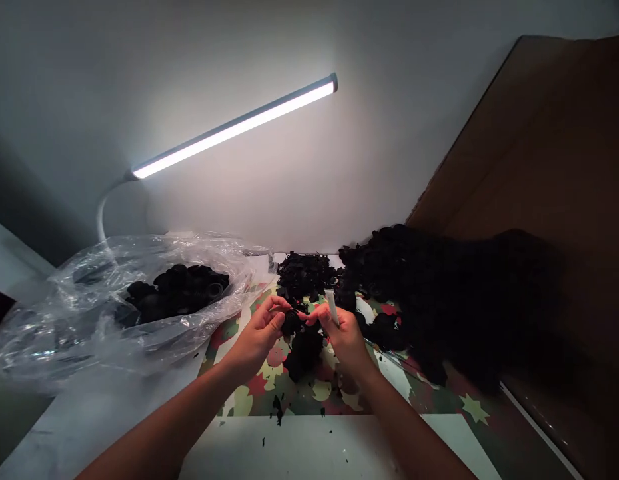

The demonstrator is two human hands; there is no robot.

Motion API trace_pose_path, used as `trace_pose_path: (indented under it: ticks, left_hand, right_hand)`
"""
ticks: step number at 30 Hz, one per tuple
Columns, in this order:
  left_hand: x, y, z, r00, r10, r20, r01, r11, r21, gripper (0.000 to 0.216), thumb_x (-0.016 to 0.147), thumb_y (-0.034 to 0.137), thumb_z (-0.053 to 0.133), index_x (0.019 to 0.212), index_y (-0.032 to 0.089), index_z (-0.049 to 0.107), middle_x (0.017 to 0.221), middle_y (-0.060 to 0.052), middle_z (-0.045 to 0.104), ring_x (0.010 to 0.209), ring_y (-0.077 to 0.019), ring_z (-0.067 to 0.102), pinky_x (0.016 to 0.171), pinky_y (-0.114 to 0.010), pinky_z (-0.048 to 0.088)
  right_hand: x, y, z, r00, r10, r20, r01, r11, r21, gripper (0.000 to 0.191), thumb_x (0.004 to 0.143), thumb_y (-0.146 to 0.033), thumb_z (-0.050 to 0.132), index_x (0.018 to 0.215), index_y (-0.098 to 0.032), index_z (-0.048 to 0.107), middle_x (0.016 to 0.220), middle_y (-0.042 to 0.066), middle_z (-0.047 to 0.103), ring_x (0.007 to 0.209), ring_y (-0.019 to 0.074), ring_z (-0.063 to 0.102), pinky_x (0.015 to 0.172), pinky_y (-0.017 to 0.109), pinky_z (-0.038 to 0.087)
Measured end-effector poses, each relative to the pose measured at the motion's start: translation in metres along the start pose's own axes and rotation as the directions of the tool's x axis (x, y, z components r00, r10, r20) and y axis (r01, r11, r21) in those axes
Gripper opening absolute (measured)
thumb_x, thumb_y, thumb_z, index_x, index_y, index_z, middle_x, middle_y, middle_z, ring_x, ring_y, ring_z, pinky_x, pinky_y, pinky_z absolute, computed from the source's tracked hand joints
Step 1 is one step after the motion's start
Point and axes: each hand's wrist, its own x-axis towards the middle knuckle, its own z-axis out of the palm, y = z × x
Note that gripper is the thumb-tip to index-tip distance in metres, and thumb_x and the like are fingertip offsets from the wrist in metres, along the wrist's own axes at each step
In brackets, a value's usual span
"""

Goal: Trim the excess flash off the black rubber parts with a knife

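Note:
My left hand (263,333) is closed, pinching a small round black part (290,323) between thumb and fingers. My right hand (345,337) is closed around a slim pale stick-like tool (332,307), whose upper end points up past the thumb. The right fingertips meet the edge of the black part, and the tool's lower end is hidden in the hand. Under both hands lies a clump of black parts (304,353). Just beyond them is a heap of shredded black scraps (306,273).
A large pile of black parts (439,293) spreads rightward beside a cardboard panel (549,153). On the left, a clear plastic bag (179,327) holds more black parts (182,290). Above, a lit lamp bar (239,127) slants across the wall. Small scraps dot the patterned table cover (242,400).

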Motion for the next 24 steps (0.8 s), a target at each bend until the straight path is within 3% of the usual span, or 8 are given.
trace_pose_path:
  ticks: [4,8,11,16,21,24]
  left_hand:
    - [0.015,-0.007,0.005,0.996,0.079,-0.048,-0.066,0.971,0.230,0.032,0.093,0.050,0.062,0.105,0.020,0.062,0.091,-0.003,0.064,0.080,-0.0165,0.059,0.075,-0.029,0.047]
    - [0.020,-0.017,0.008,0.982,0.187,-0.013,-0.165,0.894,0.417,0.045,0.075,0.046,0.082,0.109,0.022,0.066,0.115,-0.010,0.062,0.108,-0.0265,0.058,0.085,-0.033,0.049]
    - [0.018,-0.022,0.009,0.951,0.277,-0.134,-0.172,0.840,0.515,0.043,0.075,0.038,0.083,0.113,0.024,0.067,0.124,-0.009,0.059,0.115,-0.0273,0.055,0.089,-0.034,0.048]
    - [0.012,-0.019,0.012,0.965,0.131,-0.227,-0.037,0.925,0.379,0.033,0.083,0.039,0.076,0.109,0.021,0.068,0.086,-0.003,0.064,0.081,-0.0194,0.061,0.074,-0.029,0.050]
    - [0.010,-0.014,0.013,0.982,0.064,-0.177,0.002,0.938,0.348,0.035,0.085,0.036,0.072,0.118,0.023,0.068,0.097,-0.004,0.069,0.087,-0.0193,0.063,0.078,-0.029,0.051]
    - [0.009,-0.014,0.012,0.991,0.011,-0.130,0.041,0.919,0.392,0.034,0.087,0.038,0.070,0.118,0.023,0.070,0.096,-0.005,0.071,0.085,-0.0194,0.063,0.076,-0.028,0.049]
  right_hand:
    - [-0.003,-0.004,0.006,0.997,0.078,0.003,-0.078,0.991,0.107,0.038,0.094,-0.056,0.059,0.084,-0.019,0.064,0.073,-0.001,0.058,0.068,0.0147,0.052,0.063,0.025,0.040]
    - [-0.005,-0.007,0.012,0.991,0.134,0.005,-0.133,0.980,0.145,0.034,0.088,-0.050,0.067,0.076,-0.019,0.059,0.069,-0.004,0.051,0.063,0.0124,0.043,0.058,0.023,0.035]
    - [-0.008,-0.011,0.015,0.990,0.137,-0.035,-0.132,0.984,0.121,0.032,0.090,-0.046,0.066,0.074,-0.019,0.058,0.068,-0.004,0.049,0.062,0.0121,0.041,0.057,0.023,0.034]
    - [-0.011,-0.014,0.015,0.994,0.104,-0.032,-0.104,0.995,-0.006,0.027,0.092,-0.043,0.065,0.078,-0.020,0.063,0.068,-0.003,0.055,0.059,0.0129,0.044,0.054,0.023,0.034]
    - [-0.010,-0.003,0.012,0.999,-0.046,0.016,0.049,0.982,-0.183,0.023,0.094,-0.022,0.055,0.071,-0.021,0.055,0.067,-0.003,0.054,0.060,0.0135,0.046,0.057,0.024,0.033]
    - [-0.010,0.000,0.008,0.982,-0.133,0.137,0.163,0.958,-0.236,0.026,0.094,-0.014,0.046,0.069,-0.021,0.048,0.068,-0.002,0.051,0.063,0.0137,0.045,0.059,0.024,0.032]
